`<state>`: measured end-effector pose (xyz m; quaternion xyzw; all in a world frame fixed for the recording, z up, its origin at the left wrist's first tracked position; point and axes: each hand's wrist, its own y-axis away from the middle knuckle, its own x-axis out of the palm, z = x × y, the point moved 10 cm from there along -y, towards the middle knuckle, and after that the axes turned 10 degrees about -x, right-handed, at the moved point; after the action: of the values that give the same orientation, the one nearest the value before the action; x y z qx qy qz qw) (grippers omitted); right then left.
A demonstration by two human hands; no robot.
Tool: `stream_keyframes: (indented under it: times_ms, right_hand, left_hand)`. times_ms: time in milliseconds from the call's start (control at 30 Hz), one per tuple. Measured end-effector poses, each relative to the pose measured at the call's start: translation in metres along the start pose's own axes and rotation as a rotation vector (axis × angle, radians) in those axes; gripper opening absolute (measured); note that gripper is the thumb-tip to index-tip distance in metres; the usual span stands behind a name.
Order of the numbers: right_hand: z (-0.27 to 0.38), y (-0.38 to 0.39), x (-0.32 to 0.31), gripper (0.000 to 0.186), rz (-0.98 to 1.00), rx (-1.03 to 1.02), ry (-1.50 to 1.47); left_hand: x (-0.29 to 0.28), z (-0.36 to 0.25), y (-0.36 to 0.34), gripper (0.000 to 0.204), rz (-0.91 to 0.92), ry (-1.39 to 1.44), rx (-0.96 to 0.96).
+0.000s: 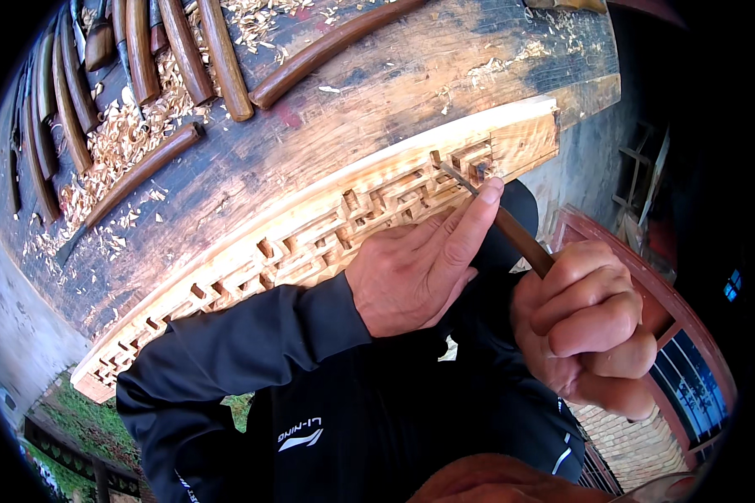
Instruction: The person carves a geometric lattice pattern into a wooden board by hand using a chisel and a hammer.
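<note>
A long pale carved board (516, 147) with a pattern of cut recesses lies along the bench's near edge. My right hand (583, 331) is wrapped round the wooden handle of a chisel (522, 237), whose metal blade reaches into the carving near the board's right end. My left hand (415, 268) rests at the board's near side, index finger stretched across the chisel near where blade meets handle; its other fingertips are partly hidden. Dark sleeves cover my forearm on the left and my body below.
On the worn wooden bench (394, 75) lie several wooden-handled tools (222, 67) at the upper left, among pale shavings (117, 151). One loose tool (151, 172) lies beyond the board. Below right are a red frame with blue panels (688, 394) and brick paving (625, 440).
</note>
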<state>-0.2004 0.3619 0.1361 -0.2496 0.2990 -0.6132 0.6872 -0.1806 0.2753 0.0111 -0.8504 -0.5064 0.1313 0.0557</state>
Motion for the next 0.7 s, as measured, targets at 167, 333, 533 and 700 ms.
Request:
stream_keyframes:
  times_ms: [167, 333, 533, 700]
  right_hand:
    - [-0.003, 0.005, -0.006, 0.047, -0.062, 0.057, -0.005]
    - [-0.015, 0.013, -0.004, 0.035, -0.045, 0.044, 0.056]
    - [-0.01, 0.024, -0.018, 0.053, -0.041, 0.016, -0.012]
    - [0.003, 0.029, -0.035, 0.064, -0.041, 0.027, -0.203]
  left_hand:
    - [0.001, 0.001, 0.001, 0.11, 0.001, -0.003, -0.043]
    - [0.003, 0.009, 0.004, 0.105, 0.02, -0.001, -0.107]
    - [0.008, 0.004, -0.002, 0.097, 0.071, -0.074, -0.109]
    - [0.016, -0.005, -0.001, 0.097, 0.085, -0.078, 0.035]
